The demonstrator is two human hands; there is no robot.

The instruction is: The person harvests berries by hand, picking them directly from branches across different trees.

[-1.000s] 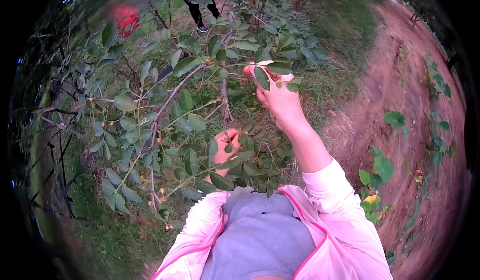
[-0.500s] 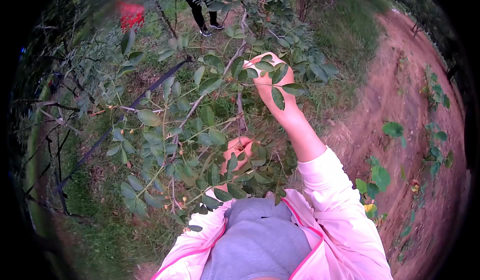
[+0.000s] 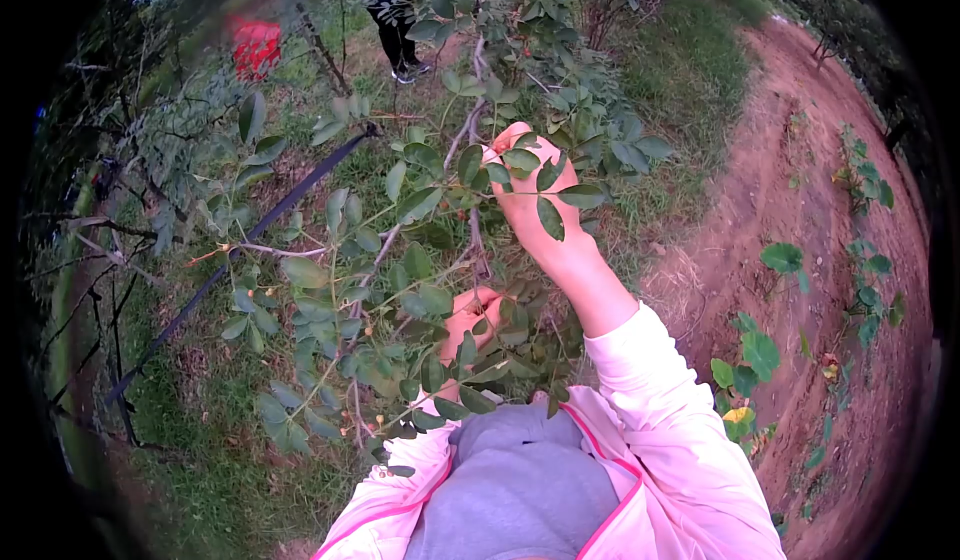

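A leafy branch [image 3: 384, 250] with green oval leaves and a few small orange-yellow fruits [image 3: 368, 331] spreads in front of me. My left hand [image 3: 468, 322] is low behind the leaves, its fingers curled closed at a thin woody stem [image 3: 475, 235]; foliage covers part of it. Higher up, my right hand [image 3: 532, 185] reaches in from the right beside the upper stem. Its thumb and fingers are bent together in a pinch near the twigs, and leaves hang across the back of it. What sits between those fingertips is too small to make out.
A person [image 3: 397, 30] in dark trousers stands at the back. A red object [image 3: 255, 48] is at the far left. A dark strap [image 3: 290, 195] slants through the branches on the left. To the right runs a bare dirt path [image 3: 780, 240] with leafy vines [image 3: 760, 355].
My right hand has come down slightly towards me, and its bent fingertips show more. The left hand sits a little lower in the picture. Some leaves have shifted.
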